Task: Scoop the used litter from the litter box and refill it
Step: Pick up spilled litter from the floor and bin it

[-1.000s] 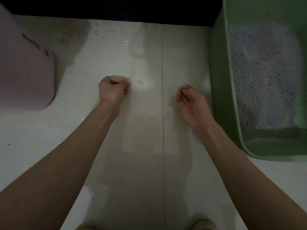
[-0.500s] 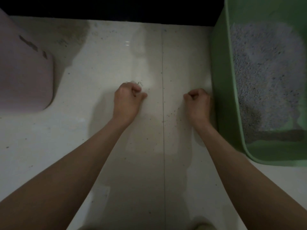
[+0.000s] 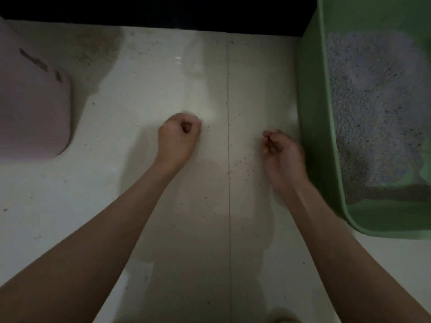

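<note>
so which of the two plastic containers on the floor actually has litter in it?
The green plastic litter box at right: grey granular litter covers its bottom. The pink container at left shows only its closed outside.
</note>
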Available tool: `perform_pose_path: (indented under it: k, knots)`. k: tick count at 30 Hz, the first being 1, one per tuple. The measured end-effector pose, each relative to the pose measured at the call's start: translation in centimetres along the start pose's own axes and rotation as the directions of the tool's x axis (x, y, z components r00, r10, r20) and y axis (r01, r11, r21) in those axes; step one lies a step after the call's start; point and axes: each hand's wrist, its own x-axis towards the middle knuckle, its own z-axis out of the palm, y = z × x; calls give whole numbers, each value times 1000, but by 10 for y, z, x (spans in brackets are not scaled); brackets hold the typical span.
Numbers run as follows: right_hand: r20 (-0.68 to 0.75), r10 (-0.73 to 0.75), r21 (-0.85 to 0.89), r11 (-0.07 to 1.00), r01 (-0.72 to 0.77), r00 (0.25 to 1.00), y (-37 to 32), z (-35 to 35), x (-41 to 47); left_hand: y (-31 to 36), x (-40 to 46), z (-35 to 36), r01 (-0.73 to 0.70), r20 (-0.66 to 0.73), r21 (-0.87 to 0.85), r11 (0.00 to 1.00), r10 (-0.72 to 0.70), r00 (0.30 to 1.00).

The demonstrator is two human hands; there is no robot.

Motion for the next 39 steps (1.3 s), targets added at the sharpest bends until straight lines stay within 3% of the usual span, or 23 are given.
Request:
perform_pose_path:
  k: [2,3,5,7,9,13,16,19,24,26,27,28,30,31,32,34,35,36,37,39]
  knots:
    - [-38,-59,-71,996,56,998,-4,0,5,4,4,-2,155,-4,-291,944,-163,987]
    - [-64,-125,-221,969,108,990,-5,0,8,5,7,-4,213,6,-424,880,-233,973]
    - [-70,-288,-588,785,194,955,-4,-2,15,7,12,-7,265,42,-593,760,-300,953]
    - [-40,-421,-769,592,241,906,-2,-5,22,8,13,-8,275,77,-612,741,-290,954]
    - [-16,-474,-821,509,259,880,1,-7,28,9,11,-5,260,88,-517,816,-251,964]
    - [0,-474,-852,462,248,881,3,-2,36,13,6,6,83,75,-84,993,-77,994]
    - [26,-485,-861,433,266,874,4,0,35,10,4,14,-52,59,108,993,45,997]
    - [68,-486,-865,406,294,872,2,2,33,8,4,19,-95,40,201,975,89,995]
    - [175,-426,-930,224,291,887,0,5,30,10,4,21,-116,43,264,958,108,993]
    - [203,-420,-909,255,329,885,-2,7,26,9,7,24,-120,94,310,943,96,991]
    - [186,-407,-878,340,338,894,-3,10,23,9,8,24,-124,108,307,944,95,990]
    - [154,-358,-808,491,326,921,-4,13,20,9,8,22,-120,106,269,956,94,990]
    - [144,-117,-481,859,173,983,-10,24,16,12,6,15,-37,70,85,996,31,997]
    - [192,-1,-292,955,58,981,-13,28,16,12,5,10,43,67,-52,998,-40,997]
    - [241,70,-177,984,-27,968,-16,32,17,12,3,4,132,83,-204,970,-117,990]
    - [262,67,-234,972,-4,963,-20,37,24,10,1,-5,271,133,-424,864,-236,962]
    - [250,-4,-371,923,100,968,-20,39,28,9,0,-9,311,152,-470,826,-271,951]
    - [250,-96,-547,807,222,964,-19,40,32,7,-1,-12,340,174,-492,802,-292,940]
    - [269,-179,-697,642,319,946,-17,42,37,6,-3,-14,361,198,-501,786,-302,932]
    - [320,-260,-840,366,400,911,-12,45,46,5,-9,-15,398,236,-481,781,-322,917]
